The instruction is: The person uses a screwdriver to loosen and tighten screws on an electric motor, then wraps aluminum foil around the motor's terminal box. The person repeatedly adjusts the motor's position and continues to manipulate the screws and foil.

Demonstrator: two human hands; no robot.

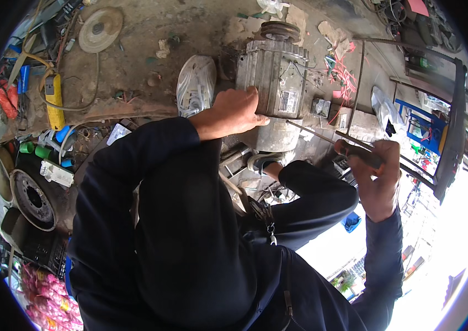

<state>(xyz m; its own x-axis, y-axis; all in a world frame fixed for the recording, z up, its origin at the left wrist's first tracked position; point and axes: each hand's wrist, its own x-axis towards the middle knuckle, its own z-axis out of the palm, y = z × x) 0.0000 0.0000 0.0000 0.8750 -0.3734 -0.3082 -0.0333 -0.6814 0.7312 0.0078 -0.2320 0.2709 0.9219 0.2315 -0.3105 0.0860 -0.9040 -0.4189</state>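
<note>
A grey, finned electric motor (264, 71) lies on the ground between my feet, with a grooved pulley (280, 31) at its far end. My left hand (227, 113) grips the motor's left side, fingers bent against the casing and thumb stretched along the seam near the end cover (271, 136). To the right, my right hand (378, 179) is closed around the handle of a long screwdriver (360, 155). Its thin shaft slants left toward the seam, and the tip appears to meet the motor there. A light label sits on the motor's side.
My shoe (196, 83) stands left of the motor. A metal frame (410, 44) rises on the right, close to my right hand. Red wire scraps (344, 83) lie beyond the motor. At the left are a yellow clamp meter (54, 102), a wheel rim (32, 198) and scattered tools.
</note>
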